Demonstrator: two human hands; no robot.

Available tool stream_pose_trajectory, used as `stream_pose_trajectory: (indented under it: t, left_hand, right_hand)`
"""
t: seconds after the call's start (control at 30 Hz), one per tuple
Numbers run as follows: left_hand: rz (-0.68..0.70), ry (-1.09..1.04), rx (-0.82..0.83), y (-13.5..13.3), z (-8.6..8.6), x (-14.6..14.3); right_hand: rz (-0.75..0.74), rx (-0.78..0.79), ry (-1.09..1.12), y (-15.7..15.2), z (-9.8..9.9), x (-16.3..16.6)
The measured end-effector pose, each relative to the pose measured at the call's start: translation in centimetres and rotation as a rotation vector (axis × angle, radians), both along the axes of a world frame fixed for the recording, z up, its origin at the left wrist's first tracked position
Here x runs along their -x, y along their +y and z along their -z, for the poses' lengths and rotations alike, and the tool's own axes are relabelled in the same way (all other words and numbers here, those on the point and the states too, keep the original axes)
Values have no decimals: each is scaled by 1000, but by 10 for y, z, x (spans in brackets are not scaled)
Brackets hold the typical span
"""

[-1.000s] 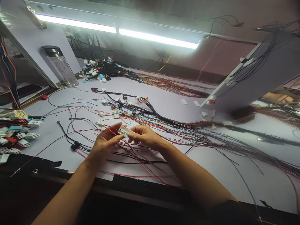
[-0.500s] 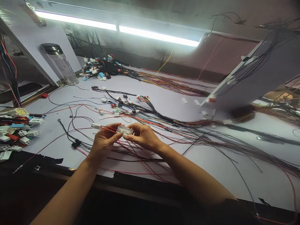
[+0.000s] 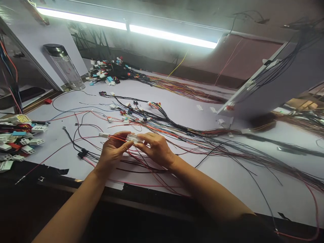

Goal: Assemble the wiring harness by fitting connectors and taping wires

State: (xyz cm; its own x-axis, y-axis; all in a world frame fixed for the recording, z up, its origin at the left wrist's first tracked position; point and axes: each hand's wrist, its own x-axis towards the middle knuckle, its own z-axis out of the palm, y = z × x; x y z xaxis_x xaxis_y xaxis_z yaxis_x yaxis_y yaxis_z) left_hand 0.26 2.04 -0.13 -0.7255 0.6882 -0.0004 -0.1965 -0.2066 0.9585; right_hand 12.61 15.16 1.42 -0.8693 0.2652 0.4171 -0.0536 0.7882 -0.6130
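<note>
Between my two hands, just above the table, is a clear plastic connector housing (image 3: 133, 138). My left hand (image 3: 115, 148) pinches its left end with thumb and fingers. Closed on the right end is my right hand (image 3: 155, 145), its thumb below and fingers above. Red wires (image 3: 117, 137) run from the housing across my left fingers to a small white connector (image 3: 103, 135) on the left. Under the hands, loose red and black wires lie on the white table; my fingers hide part of the housing.
A wire harness (image 3: 174, 126) with small connectors crosses the table to the right. Piled connectors (image 3: 20, 138) sit at the left edge, and another bundle (image 3: 108, 72) lies at the back. A glass bottle (image 3: 67, 69) stands back left. A slanted panel (image 3: 273, 81) rises at the right.
My right fingers have shifted slightly over the clear housing and now cover more of its right end. My left hand keeps nearly the same place and grip.
</note>
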Motion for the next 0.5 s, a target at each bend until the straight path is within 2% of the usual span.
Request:
stream_pose_trajectory:
  t: [0.37,0.5]
  left_hand:
    - [14,61,-20,-1,6,2]
    - [-3,64,1,-1,3,0]
  right_hand:
    - [39,-83,14,-3,3,-1]
    - [44,-87,25,-3,5,0]
